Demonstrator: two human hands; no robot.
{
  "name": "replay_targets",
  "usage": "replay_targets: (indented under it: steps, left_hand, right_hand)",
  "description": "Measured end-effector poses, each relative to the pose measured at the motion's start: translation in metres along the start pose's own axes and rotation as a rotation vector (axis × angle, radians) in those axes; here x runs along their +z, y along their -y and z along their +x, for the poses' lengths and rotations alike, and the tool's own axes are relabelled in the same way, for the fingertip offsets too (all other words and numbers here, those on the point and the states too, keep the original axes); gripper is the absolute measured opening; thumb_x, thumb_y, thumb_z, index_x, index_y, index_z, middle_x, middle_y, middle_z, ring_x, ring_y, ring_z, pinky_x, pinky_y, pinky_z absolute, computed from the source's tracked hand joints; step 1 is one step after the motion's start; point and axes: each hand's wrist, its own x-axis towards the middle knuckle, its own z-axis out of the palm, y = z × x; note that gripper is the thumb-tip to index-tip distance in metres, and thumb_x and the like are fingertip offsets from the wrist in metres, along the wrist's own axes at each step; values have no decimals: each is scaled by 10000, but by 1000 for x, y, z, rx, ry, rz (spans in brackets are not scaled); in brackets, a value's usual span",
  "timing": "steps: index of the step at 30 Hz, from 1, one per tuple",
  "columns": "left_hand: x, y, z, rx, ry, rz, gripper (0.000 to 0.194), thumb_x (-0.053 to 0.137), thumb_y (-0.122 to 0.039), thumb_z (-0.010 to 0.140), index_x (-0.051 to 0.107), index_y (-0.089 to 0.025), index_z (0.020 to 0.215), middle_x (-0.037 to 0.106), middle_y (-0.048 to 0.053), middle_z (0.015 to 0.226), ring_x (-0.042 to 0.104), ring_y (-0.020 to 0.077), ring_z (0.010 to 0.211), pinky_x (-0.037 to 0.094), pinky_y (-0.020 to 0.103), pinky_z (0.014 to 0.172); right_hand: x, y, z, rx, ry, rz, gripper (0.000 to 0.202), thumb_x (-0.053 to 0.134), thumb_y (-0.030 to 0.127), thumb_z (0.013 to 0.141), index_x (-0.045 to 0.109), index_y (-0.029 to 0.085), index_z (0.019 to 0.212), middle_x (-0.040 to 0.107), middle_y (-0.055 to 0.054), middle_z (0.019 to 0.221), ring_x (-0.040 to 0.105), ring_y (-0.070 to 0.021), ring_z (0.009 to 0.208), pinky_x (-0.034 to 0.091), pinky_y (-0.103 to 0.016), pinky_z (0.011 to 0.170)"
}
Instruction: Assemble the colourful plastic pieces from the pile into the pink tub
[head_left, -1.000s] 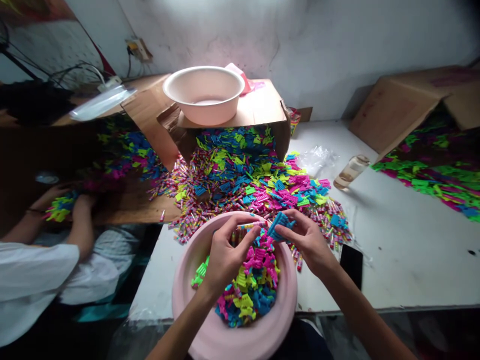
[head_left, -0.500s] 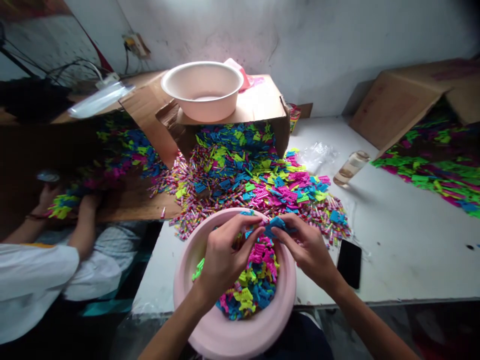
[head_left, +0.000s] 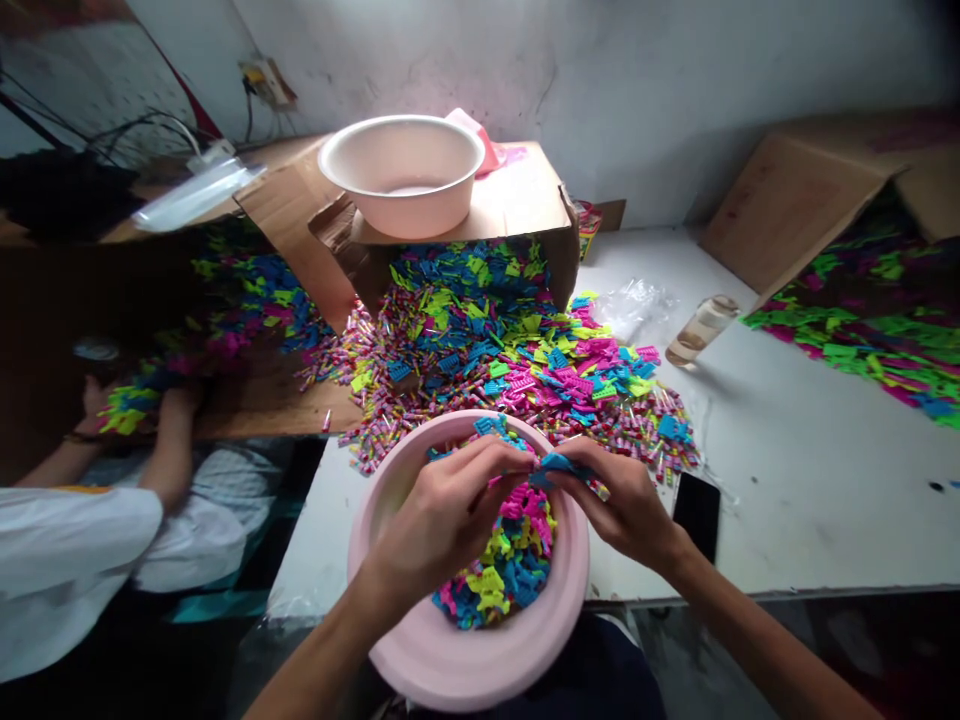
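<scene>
Over a pink basin (head_left: pixel 472 680) holding pink, yellow and blue plastic pieces (head_left: pixel 517 560), my two hands meet near its far rim. My right hand (head_left: pixel 619 500) pinches a blue plastic piece (head_left: pixel 555 467) between thumb and fingers. My left hand (head_left: pixel 446 505) is closed at the fingertips, touching the near end of that blue piece; whatever it pinches is too small to make out. Beyond the basin spreads a heap of coloured pieces and small striped tubes (head_left: pixel 420 400).
An empty basin (head_left: pixel 405 200) stands on a cardboard box (head_left: pixel 517 205). To the right are a phone (head_left: pixel 697 515), a bottle (head_left: pixel 703 330), crumpled plastic (head_left: pixel 637 305) and another box (head_left: pixel 795 200) of pieces. At left, a person's hands (head_left: pixel 176 410) are among pieces.
My left hand's fingers have drawn closer together, and its wrist sits slightly lower. The blue piece is tilted differently in my right hand. The whole view has shifted slightly.
</scene>
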Motion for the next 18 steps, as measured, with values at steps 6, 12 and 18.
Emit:
replay_targets:
  steps: [6,12,18]
  left_hand:
    - [-10,16,5,-78,142,-94,144,570,-228,982,694,-199,1050,740,82,957,692,192,868,515,275,772]
    - [-12,63,-14,-247,115,-1,253,685,-313,898,688,-222,1135,734,60,945,665,193,777,511,293,756]
    - [-8,113,-46,-681,-317,-213,236,599,-281,851,608,-190,1069,695,37,902,586,138,588,459,248,550]
  right_hand:
    - [16,-6,-6,84,28,108,76,614,309,948,644,240,955,708,-14,826,652,-167,676,495,-267,663]
    - [36,-35,10,171,222,133,206,531,348,1008,687,230,941,726,-5,846,672,-172,749,496,-266,709]
    - [35,-127,78,184,43,-158,302,473,115,940,673,185,1155,700,-125,1224,601,-257,1159,442,-419,1042]
